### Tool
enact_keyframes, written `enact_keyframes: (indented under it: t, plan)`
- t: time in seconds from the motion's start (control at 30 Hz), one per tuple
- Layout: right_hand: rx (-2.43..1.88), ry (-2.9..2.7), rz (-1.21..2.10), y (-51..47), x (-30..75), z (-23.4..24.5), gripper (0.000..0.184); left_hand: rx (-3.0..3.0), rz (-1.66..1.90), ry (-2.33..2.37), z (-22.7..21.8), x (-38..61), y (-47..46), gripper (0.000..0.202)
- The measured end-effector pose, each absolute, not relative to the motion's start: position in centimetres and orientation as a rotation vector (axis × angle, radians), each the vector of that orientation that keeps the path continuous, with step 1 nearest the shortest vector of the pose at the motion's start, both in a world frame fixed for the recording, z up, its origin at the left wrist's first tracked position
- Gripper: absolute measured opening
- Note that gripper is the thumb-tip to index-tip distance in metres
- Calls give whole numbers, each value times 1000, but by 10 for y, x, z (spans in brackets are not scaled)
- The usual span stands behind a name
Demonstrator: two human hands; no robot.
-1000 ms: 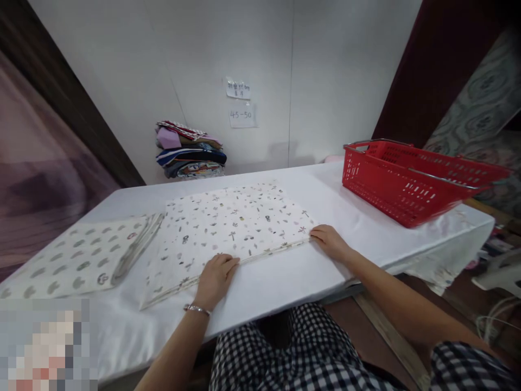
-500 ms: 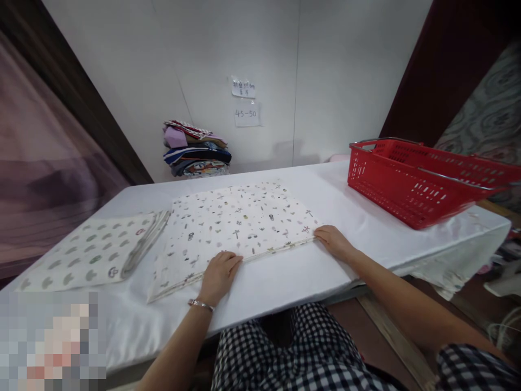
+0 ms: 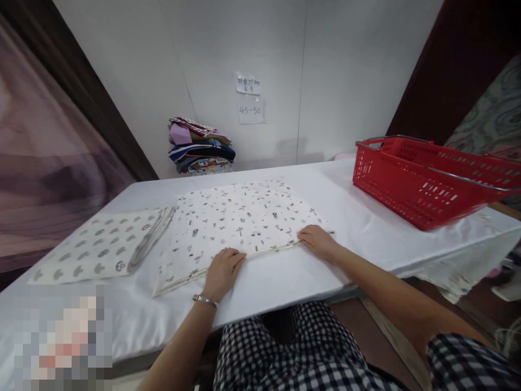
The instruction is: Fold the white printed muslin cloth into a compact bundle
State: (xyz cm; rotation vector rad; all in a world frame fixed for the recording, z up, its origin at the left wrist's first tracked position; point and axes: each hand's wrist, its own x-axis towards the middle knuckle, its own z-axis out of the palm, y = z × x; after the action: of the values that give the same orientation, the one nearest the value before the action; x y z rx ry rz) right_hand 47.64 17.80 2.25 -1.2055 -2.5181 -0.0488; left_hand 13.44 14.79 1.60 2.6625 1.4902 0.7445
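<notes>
A white cloth with small printed figures [image 3: 240, 217] lies flat on the white-covered table [image 3: 366, 233]. My left hand [image 3: 223, 267] rests on its near edge, fingers curled down onto the hem. My right hand [image 3: 316, 240] lies on the same edge further right, near the cloth's right corner, fingers bent and pressing the fabric. A bracelet sits on my left wrist.
A folded cloth with green shapes [image 3: 101, 250] lies left of the printed cloth. A red plastic basket [image 3: 427, 179] stands at the table's right end. A stack of folded fabrics [image 3: 201, 146] sits at the back by the wall, under two paper notes [image 3: 249, 98].
My right hand has slid left along the cloth's near edge, from beyond the corner to on the fabric. The left hand has stayed put; the view has shifted a little.
</notes>
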Motion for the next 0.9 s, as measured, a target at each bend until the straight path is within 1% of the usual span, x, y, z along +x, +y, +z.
enact_keyframes:
  t: [0.17,0.5,0.7,0.9]
  plan:
    - [-1169,-2595,-79,183,473,23,24,2643,736,1499,16,135,148,28]
    - [-1222,-2642,-252,187,475,18,25,2646,739,1501,15,134,147,28]
    - [-1183,-2625,-182,181,478,10,24,2641,759,1499,16,135,147,29]
    - [-1189,-2604,-122,176,478,15,25,2640,763,1498,15,135,148,27]
